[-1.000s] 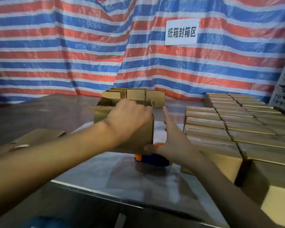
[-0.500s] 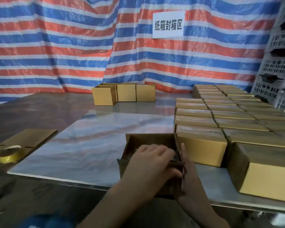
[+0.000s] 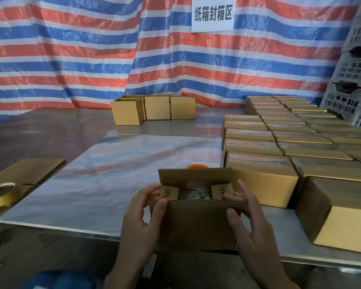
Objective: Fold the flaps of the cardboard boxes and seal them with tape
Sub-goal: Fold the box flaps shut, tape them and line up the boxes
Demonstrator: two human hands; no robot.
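Note:
An open brown cardboard box [image 3: 193, 222] sits at the table's near edge with its long flaps standing up. My left hand [image 3: 141, 224] grips the box's left corner, its fingers pressing the left short flap inward and its thumb on the near flap. My right hand [image 3: 251, 226] grips the right corner the same way, with fingers on the right short flap. Something dark lies inside the box, too dim to make out. An orange tape dispenser [image 3: 197, 166] peeks out just behind the far flap.
Rows of closed cardboard boxes [image 3: 279, 140] fill the table's right side. Three open boxes [image 3: 153, 109] stand at the back. Flat cardboard [image 3: 29, 170] and a tape roll [image 3: 1, 193] lie at the left. Grey crates [image 3: 354, 76] are stacked at the far right.
The box came from mid-table to the near edge. Both hands moved to its two corners, and the two short flaps are now folded inward.

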